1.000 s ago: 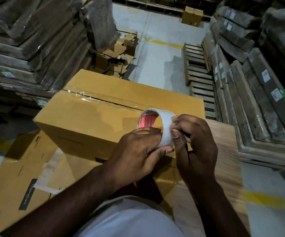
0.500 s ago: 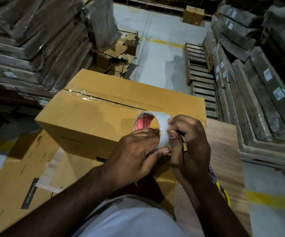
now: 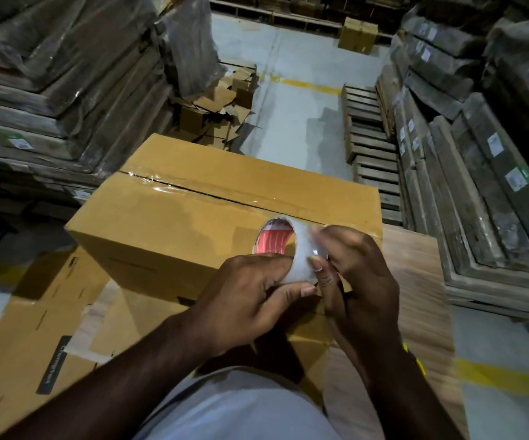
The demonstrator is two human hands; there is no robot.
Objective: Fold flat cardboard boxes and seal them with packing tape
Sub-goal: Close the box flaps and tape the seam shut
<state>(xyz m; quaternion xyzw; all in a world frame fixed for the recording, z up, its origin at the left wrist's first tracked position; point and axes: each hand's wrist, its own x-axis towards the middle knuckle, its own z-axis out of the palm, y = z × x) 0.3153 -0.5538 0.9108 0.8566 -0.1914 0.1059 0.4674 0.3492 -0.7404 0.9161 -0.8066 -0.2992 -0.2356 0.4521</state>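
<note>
Both hands meet over the near right corner of the folded box [image 3: 212,217]. His left hand [image 3: 250,296] curls around the tape roll [image 3: 291,255], thumb along its near rim, holding it just above the box top. His right hand [image 3: 355,281] pinches at the roll's outer face with thumb and fingertips. Clear tape already covers the box's centre seam. Flattened cardboard sheets [image 3: 34,328] lie on the floor to the left.

both hands [image 3: 247,290] [image 3: 357,274] grip tape roll [image 3: 291,252] over sealed box [image 3: 193,223].
</note>
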